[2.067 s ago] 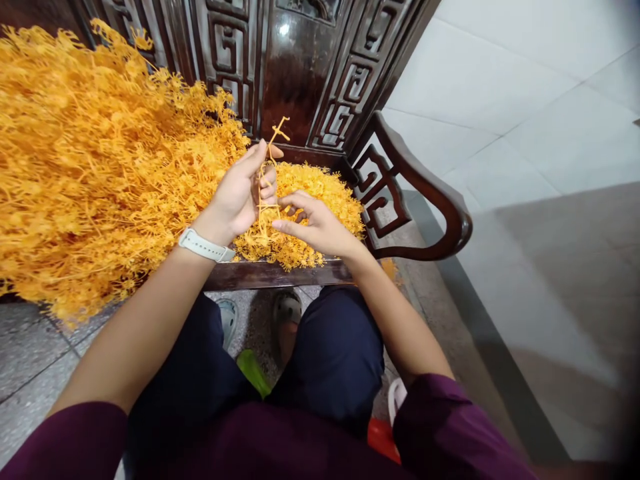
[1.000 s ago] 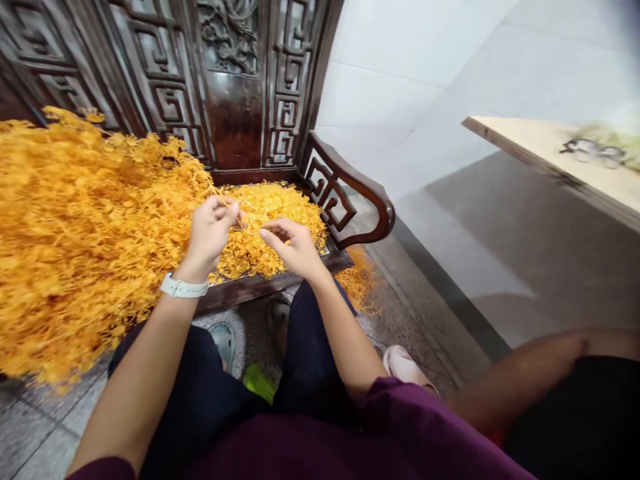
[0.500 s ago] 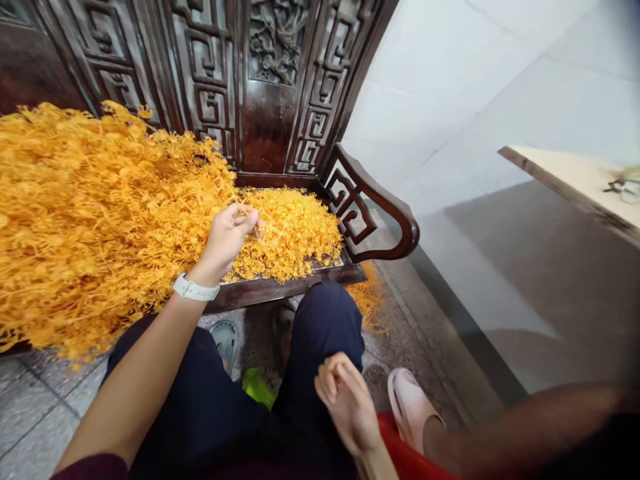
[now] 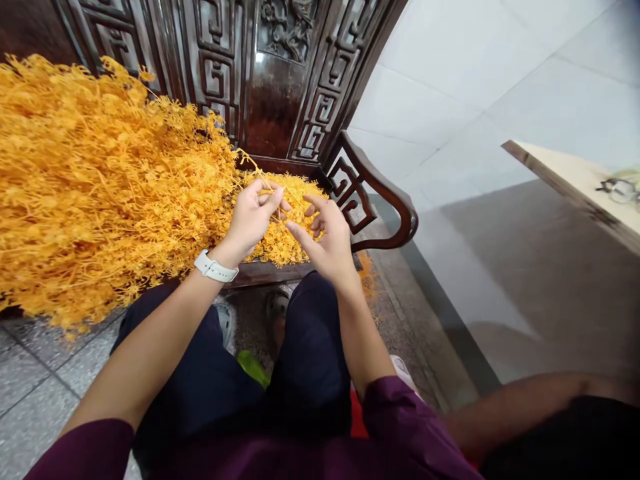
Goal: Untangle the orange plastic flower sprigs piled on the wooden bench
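Note:
My left hand [image 4: 259, 212], with a pale watch [image 4: 216, 267] at the wrist, pinches a thin yellow-orange plastic flower stem [image 4: 257, 168] whose upper end sticks out above the fingers. Close by on the right, my right hand [image 4: 325, 235] is open, its thumb and fingers apart near the stem's lower part. Beneath both hands lies a low heap of small yellow-orange blossom pieces [image 4: 280, 243] on the bench seat. To the left rises a big pile of branched yellow-orange stems [image 4: 115, 187].
The dark carved wooden bench [image 4: 273, 120] ends in a curved armrest [image 4: 400, 223]. A wooden board [image 4: 565, 177] with glasses [image 4: 620, 191] juts in at the right. Orange bits [image 4: 369, 280] lie on the floor. Another person's leg [image 4: 520, 407] is at lower right.
My right hand has risen from my lap to beside my left hand and opened. My left hand, still pinching the stem, has shifted a little to the right. The view has tilted slightly.

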Motion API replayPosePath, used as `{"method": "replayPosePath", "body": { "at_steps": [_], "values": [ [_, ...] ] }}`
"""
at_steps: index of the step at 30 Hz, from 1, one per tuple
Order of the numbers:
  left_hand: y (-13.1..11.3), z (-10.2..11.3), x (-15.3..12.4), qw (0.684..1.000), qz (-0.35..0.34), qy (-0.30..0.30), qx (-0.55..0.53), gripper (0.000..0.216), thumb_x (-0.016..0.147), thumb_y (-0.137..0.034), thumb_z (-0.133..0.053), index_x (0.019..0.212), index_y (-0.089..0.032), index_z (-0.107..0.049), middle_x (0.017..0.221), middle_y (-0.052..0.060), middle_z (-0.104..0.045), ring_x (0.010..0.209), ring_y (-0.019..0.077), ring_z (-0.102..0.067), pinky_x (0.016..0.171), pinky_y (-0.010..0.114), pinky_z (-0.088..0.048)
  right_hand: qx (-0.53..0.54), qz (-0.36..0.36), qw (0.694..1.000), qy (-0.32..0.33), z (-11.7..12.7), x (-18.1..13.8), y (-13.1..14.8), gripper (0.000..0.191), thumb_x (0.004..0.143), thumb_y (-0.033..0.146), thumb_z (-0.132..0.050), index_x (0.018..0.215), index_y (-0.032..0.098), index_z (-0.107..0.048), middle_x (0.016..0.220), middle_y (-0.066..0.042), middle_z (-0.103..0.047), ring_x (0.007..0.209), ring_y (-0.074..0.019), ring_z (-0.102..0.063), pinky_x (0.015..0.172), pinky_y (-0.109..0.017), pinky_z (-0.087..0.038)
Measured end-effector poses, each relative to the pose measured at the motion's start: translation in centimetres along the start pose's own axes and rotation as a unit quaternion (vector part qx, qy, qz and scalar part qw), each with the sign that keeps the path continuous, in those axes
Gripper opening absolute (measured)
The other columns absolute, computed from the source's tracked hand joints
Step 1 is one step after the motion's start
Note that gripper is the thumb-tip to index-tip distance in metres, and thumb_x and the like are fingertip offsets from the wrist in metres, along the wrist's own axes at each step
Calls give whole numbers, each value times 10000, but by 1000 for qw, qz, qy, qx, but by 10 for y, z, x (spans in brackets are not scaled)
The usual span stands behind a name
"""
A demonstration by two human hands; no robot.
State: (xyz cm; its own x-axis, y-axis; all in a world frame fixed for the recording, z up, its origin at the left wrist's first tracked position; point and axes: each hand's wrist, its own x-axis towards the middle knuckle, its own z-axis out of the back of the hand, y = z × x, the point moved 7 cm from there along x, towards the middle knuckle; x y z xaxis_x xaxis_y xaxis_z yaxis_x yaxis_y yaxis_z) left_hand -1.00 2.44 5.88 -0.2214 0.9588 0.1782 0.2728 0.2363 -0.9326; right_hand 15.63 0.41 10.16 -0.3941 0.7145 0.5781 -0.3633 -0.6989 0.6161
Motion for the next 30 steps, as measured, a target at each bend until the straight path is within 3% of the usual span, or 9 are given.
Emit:
{"method": "replayPosePath", "body": {
  "at_steps": [3,7,14,18,21,23,26,28,30],
  "values": [
    [3,-2,3,997,-54,17,52,126,1050,-225,-619,937,-214,-564,696,-12,-643,519,98,-513,526,224,-394,-28,56,997,33,-10,15,-9,305,1008,488,-689,1136,212,-711,920,-37,-637,759,-157,-525,741,-337,-464],
    [-4,-2,1,977,-161,12,138,272,1072,-415,-614,891,-213,-586,690,-1,-568,557,110,-504,525,255,-346,45,26,998,40,-19,33,-27,422,1012,593,-644,846,205,-627,730,8,-541,669,-133,-453,666,-310,-397],
    [13,-3,5,986,-15,94,135,431,890,-602,-807,905,-205,-639,518,-71,-351,435,80,-223,454,272,-101,207,-65,975,40,-26,45,-61,505,860,667,-785,764,206,-602,656,32,-508,601,-108,-396,570,-281,-322],
    [13,-12,6,976,-13,144,164,459,906,-532,-797,708,-188,-566,562,-42,-374,497,90,-265,472,274,-158,257,-101,961,19,-31,42,-69,419,843,558,-825,740,201,-633,652,24,-536,606,-105,-425,579,-279,-344],
    [7,-19,6,983,-40,120,134,413,933,-414,-747,674,-193,-513,585,-31,-396,525,98,-297,496,275,-213,299,-131,945,-37,-34,50,-84,327,849,437,-813,722,202,-624,650,23,-527,585,-92,-414,564,-269,-335],
    [3,-22,3,987,-45,103,115,406,922,-348,-728,652,-200,-464,575,-36,-372,521,96,-281,500,275,-208,314,-153,927,-133,-18,58,-102,278,865,396,-774,749,217,-596,675,28,-497,576,-88,-401,545,-259,-320],
    [-3,-17,-3,991,-41,98,84,386,918,-318,-705,650,-203,-450,563,-43,-345,509,94,-267,500,275,-202,317,-178,877,-314,39,55,-129,305,872,421,-729,761,239,-510,674,47,-390,534,-85,-320,507,-246,-284],
    [-7,-6,-2,992,-50,79,86,374,926,-310,-688,645,-203,-465,553,-44,-345,500,94,-275,496,276,-210,318,-131,883,-319,75,54,-129,356,843,470,-763,766,249,-494,668,49,-377,531,-91,-325,511,-252,-315],
    [-8,11,3,990,-64,41,120,354,921,-292,-686,634,-198,-502,545,-35,-377,497,97,-309,488,276,-220,358,-30,906,-225,94,57,-115,382,833,543,-770,770,271,-509,624,56,-349,511,-108,-317,498,-269,-328]
  ]
}}
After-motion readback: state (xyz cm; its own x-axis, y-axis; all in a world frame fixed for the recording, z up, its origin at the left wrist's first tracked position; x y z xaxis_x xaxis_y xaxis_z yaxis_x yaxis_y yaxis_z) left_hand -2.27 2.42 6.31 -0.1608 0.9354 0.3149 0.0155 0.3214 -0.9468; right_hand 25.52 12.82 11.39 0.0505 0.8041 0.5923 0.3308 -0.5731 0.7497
